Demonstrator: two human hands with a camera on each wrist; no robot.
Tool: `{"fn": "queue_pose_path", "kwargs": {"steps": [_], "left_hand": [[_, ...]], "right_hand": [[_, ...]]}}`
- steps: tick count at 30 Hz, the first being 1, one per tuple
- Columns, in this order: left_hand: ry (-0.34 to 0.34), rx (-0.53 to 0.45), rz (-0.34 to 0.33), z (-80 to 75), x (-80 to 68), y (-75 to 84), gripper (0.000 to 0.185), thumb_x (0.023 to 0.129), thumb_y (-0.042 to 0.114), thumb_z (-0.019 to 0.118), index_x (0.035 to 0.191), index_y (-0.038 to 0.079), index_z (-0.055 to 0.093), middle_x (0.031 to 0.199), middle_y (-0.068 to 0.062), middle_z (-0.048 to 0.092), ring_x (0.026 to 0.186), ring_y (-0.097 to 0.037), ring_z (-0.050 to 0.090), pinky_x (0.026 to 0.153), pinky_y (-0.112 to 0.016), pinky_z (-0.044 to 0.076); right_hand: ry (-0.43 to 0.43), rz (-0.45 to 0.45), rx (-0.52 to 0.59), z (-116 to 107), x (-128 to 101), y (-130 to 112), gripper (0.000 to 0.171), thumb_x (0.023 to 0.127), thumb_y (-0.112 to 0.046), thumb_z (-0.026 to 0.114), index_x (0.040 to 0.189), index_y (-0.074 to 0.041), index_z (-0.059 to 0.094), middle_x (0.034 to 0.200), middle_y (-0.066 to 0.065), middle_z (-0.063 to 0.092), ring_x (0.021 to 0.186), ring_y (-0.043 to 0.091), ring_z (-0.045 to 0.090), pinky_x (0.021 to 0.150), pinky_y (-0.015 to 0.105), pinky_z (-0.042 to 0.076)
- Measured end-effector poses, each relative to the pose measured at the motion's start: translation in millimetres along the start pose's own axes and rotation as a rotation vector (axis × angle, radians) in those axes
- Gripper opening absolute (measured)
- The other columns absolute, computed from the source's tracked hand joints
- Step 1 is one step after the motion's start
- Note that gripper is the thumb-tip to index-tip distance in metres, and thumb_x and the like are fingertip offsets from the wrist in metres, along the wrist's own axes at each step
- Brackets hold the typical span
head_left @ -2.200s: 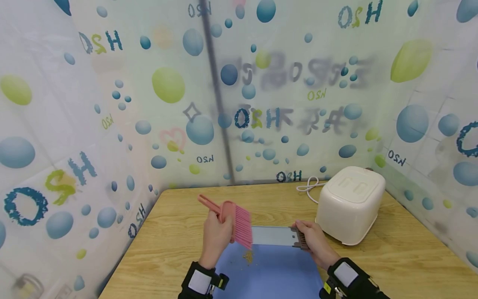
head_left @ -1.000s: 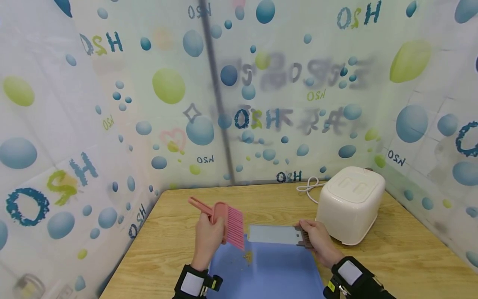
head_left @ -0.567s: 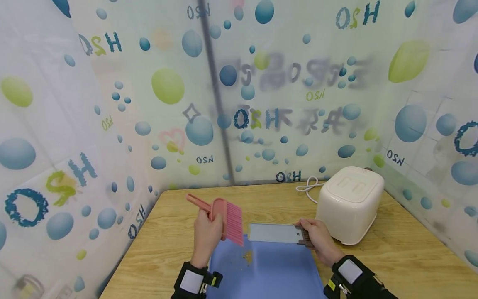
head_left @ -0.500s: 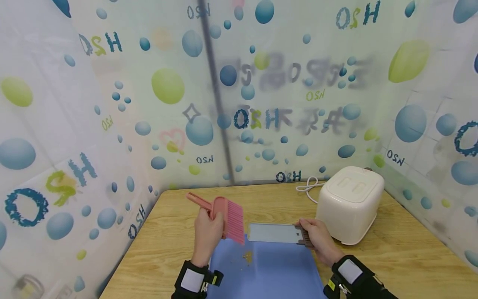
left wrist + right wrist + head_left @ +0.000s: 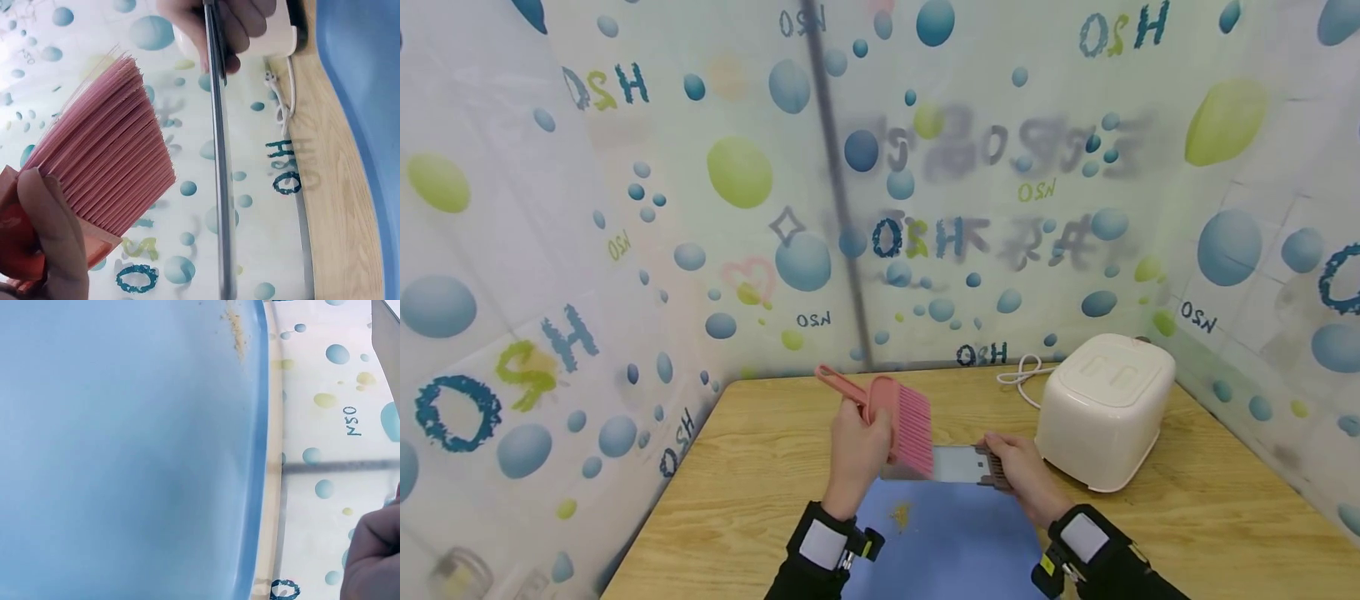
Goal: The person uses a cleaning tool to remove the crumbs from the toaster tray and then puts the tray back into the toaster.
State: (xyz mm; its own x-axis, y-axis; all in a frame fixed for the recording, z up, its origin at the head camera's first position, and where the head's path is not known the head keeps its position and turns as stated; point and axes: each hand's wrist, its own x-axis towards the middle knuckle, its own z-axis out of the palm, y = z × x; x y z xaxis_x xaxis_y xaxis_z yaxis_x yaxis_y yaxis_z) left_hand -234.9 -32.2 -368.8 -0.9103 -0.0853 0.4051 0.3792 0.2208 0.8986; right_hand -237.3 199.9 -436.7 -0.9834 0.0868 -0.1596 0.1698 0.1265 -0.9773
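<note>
My left hand (image 5: 863, 442) grips a pink brush (image 5: 904, 423) by its handle, bristles pointing down over the left end of a flat grey metal plate (image 5: 957, 464). My right hand (image 5: 1011, 468) holds that plate by its dark slotted end, level above the far edge of a blue mat (image 5: 951, 542). A small heap of brown crumbs (image 5: 900, 514) lies on the mat below the brush. In the left wrist view the pink bristles (image 5: 106, 175) are close beside the plate (image 5: 219, 162), which shows edge-on. The right wrist view shows the blue mat (image 5: 125, 450) with crumbs (image 5: 236, 331) at its edge.
A white lidded appliance (image 5: 1105, 408) stands on the wooden table (image 5: 752, 467) at the right, its white cord (image 5: 1018, 373) behind it. Bubble-patterned plastic sheets (image 5: 625, 208) wall the table on three sides.
My left hand has carried the brush to the right, so its bristles now overlap the plate's left end. The right hand and plate have shifted slightly left.
</note>
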Motion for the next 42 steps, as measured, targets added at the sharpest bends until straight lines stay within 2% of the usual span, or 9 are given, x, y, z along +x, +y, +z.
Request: {"fn": "queue_pose_path", "kwargs": {"steps": [6, 9, 14, 21, 28, 34, 37, 42], "left_hand": [[-0.064, -0.076, -0.013, 21.6, -2.6, 8.5, 0.016, 0.092, 0.003, 0.055, 0.108, -0.002, 0.055, 0.065, -0.007, 0.062, 0.042, -0.015, 0.057, 0.036, -0.027, 0.046], [-0.073, -0.100, -0.004, 29.8, -3.5, 10.1, 0.017, 0.092, 0.003, 0.055, 0.109, -0.001, 0.056, 0.067, -0.007, 0.063, 0.043, -0.014, 0.058, 0.037, -0.028, 0.047], [-0.069, -0.076, 0.003, 40.1, -6.0, 8.5, 0.017, 0.094, 0.006, 0.056, 0.110, 0.003, 0.057, 0.070, -0.003, 0.065, 0.048, -0.012, 0.062, 0.039, -0.027, 0.047], [-0.055, -0.028, 0.005, 49.9, -10.2, 4.1, 0.011, 0.092, 0.008, 0.058, 0.102, 0.004, 0.058, 0.066, 0.001, 0.060, 0.049, -0.009, 0.057, 0.040, -0.024, 0.042], [-0.043, -0.021, -0.038, 53.7, -13.0, 1.6, 0.012, 0.091, 0.008, 0.058, 0.102, 0.003, 0.056, 0.066, -0.001, 0.058, 0.046, -0.010, 0.055, 0.038, -0.025, 0.041], [-0.052, 0.000, -0.036, 53.3, -12.8, 2.3, 0.012, 0.092, 0.008, 0.058, 0.102, 0.003, 0.056, 0.062, 0.000, 0.056, 0.042, -0.010, 0.053, 0.036, -0.024, 0.040], [-0.065, 0.004, -0.035, 52.9, -13.7, 0.6, 0.013, 0.093, 0.008, 0.058, 0.105, 0.003, 0.056, 0.061, 0.000, 0.055, 0.040, -0.010, 0.052, 0.036, -0.024, 0.041], [-0.065, 0.025, -0.030, 52.5, -15.1, -2.7, 0.014, 0.093, 0.009, 0.058, 0.104, 0.003, 0.055, 0.059, 0.000, 0.053, 0.039, -0.009, 0.051, 0.035, -0.024, 0.040]], "right_hand": [[0.002, -0.021, -0.018, 7, -1, -6, 0.043, 0.110, -0.030, 0.042, 0.124, 0.005, 0.062, 0.093, 0.007, 0.066, 0.077, 0.018, 0.063, 0.064, 0.032, 0.051], [-0.004, -0.028, -0.016, 9, -2, -8, 0.041, 0.110, -0.028, 0.041, 0.122, 0.005, 0.063, 0.093, 0.008, 0.066, 0.076, 0.018, 0.062, 0.063, 0.032, 0.051], [-0.025, -0.028, 0.024, 11, -2, -10, 0.044, 0.110, -0.028, 0.040, 0.129, 0.007, 0.059, 0.095, 0.007, 0.064, 0.078, 0.017, 0.061, 0.064, 0.032, 0.051], [-0.039, -0.036, 0.107, 11, -3, -10, 0.044, 0.111, -0.025, 0.039, 0.132, 0.008, 0.058, 0.081, 0.001, 0.065, 0.068, 0.012, 0.059, 0.054, 0.026, 0.044], [-0.053, -0.038, 0.133, 11, -5, -14, 0.041, 0.111, -0.026, 0.037, 0.122, 0.005, 0.061, 0.076, 0.000, 0.059, 0.062, 0.013, 0.052, 0.051, 0.025, 0.038], [-0.065, -0.046, 0.125, 10, -5, -15, 0.044, 0.112, -0.026, 0.036, 0.130, 0.008, 0.058, 0.081, 0.001, 0.062, 0.066, 0.014, 0.055, 0.054, 0.026, 0.041], [-0.049, -0.048, 0.119, 10, -5, -14, 0.042, 0.112, -0.026, 0.037, 0.126, 0.007, 0.060, 0.082, 0.002, 0.063, 0.069, 0.015, 0.057, 0.055, 0.027, 0.044], [-0.025, -0.046, 0.114, 11, -6, -13, 0.038, 0.111, -0.024, 0.038, 0.110, 0.003, 0.064, 0.080, 0.002, 0.061, 0.068, 0.015, 0.058, 0.057, 0.028, 0.047]]}}
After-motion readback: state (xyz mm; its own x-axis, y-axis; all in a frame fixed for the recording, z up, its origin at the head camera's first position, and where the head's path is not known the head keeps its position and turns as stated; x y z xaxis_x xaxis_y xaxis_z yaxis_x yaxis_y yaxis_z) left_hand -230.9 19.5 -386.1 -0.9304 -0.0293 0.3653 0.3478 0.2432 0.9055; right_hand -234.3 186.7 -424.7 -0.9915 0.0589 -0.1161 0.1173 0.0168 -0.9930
